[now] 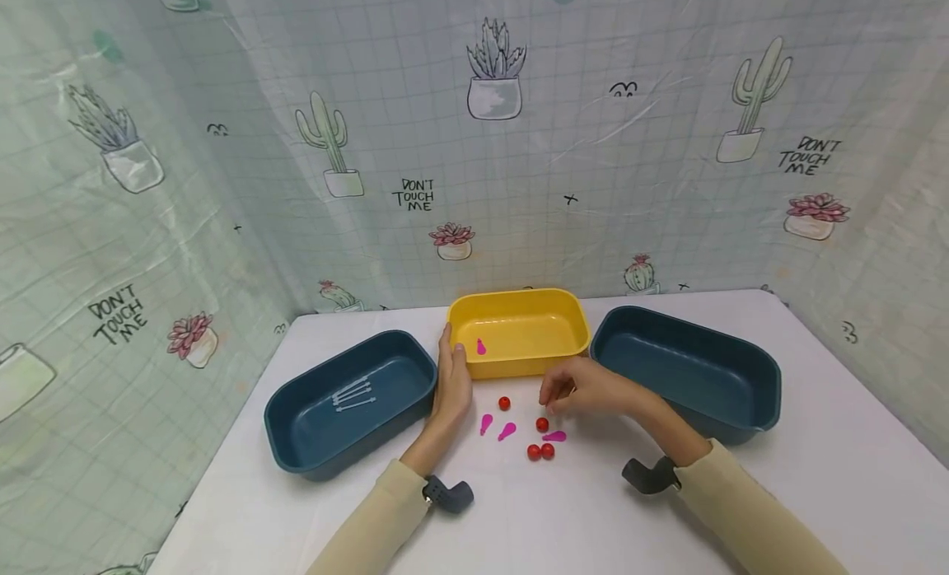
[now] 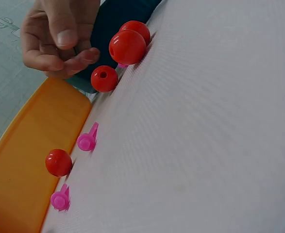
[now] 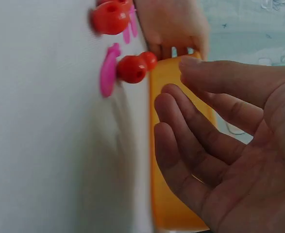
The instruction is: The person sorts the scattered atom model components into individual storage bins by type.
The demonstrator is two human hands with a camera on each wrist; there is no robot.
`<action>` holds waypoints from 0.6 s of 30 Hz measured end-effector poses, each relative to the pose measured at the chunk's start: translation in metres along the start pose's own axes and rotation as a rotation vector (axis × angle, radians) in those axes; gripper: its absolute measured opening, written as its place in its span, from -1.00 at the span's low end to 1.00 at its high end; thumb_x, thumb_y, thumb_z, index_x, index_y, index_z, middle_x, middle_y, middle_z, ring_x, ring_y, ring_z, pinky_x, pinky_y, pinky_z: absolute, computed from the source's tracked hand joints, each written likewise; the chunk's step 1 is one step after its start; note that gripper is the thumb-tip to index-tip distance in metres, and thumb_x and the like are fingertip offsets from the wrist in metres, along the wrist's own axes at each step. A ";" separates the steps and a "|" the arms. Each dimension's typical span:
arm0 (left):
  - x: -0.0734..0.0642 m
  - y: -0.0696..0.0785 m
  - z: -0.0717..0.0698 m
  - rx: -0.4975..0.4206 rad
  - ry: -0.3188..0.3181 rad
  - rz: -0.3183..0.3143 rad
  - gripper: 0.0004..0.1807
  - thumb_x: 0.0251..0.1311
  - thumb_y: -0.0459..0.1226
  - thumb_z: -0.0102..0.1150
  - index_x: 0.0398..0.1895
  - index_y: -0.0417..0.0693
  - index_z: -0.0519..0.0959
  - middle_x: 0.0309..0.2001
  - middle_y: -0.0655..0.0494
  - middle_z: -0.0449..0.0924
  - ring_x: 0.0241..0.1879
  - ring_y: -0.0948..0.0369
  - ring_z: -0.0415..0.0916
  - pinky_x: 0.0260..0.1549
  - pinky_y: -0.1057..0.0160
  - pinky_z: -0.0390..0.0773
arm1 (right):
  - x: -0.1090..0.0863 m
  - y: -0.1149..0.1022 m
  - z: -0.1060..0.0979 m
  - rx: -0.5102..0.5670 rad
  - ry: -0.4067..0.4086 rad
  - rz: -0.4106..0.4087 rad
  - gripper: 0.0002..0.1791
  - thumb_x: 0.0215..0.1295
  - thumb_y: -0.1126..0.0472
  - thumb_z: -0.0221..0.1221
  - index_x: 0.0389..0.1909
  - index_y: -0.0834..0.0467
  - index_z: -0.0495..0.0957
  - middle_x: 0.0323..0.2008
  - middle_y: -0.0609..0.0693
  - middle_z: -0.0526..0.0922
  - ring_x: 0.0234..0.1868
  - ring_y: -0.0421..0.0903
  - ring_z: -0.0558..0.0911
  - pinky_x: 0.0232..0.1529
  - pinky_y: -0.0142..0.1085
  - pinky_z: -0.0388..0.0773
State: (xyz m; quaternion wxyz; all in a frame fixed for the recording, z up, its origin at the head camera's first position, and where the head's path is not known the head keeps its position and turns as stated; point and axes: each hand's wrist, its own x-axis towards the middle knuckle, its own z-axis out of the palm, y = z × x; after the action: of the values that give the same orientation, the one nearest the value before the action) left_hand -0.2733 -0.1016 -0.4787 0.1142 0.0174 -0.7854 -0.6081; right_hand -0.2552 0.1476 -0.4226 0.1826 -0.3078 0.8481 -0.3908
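Observation:
My left hand rests with straight fingers against the left end of the yellow bin, its thumb near the front corner. Over the table in front of that bin hovers my right hand, fingers loosely bent. Nothing shows between those fingers in the right wrist view. Just below its fingertips lies a red bead with a hole through it. Beside it is a pink bulb-shaped piece. Several red beads and three pink pieces lie between the hands. One more pink piece sits inside the yellow bin.
A dark blue bin at the left contains several small pale grey rods with knobbed ends. Another dark blue bin stands at the right, beside the yellow one. A patterned curtain hangs behind the white table.

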 end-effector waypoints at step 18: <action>0.001 -0.001 -0.005 -0.016 -0.043 -0.008 -0.36 0.67 -0.05 -0.37 0.70 0.15 -0.13 0.70 0.13 -0.11 0.67 0.07 -0.13 0.65 -0.07 -0.17 | 0.000 0.013 0.016 -0.031 -0.083 0.030 -0.81 0.16 0.21 0.50 -0.40 0.12 0.64 -0.50 -0.12 0.62 -0.45 -0.21 0.53 -0.38 -0.45 0.53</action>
State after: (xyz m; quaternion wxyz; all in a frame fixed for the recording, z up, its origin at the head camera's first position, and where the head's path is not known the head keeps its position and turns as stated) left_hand -0.2739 -0.1067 -0.4783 0.0951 0.0068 -0.7826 -0.6152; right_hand -0.2509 0.1455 -0.4428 0.2187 -0.3138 0.8503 -0.3616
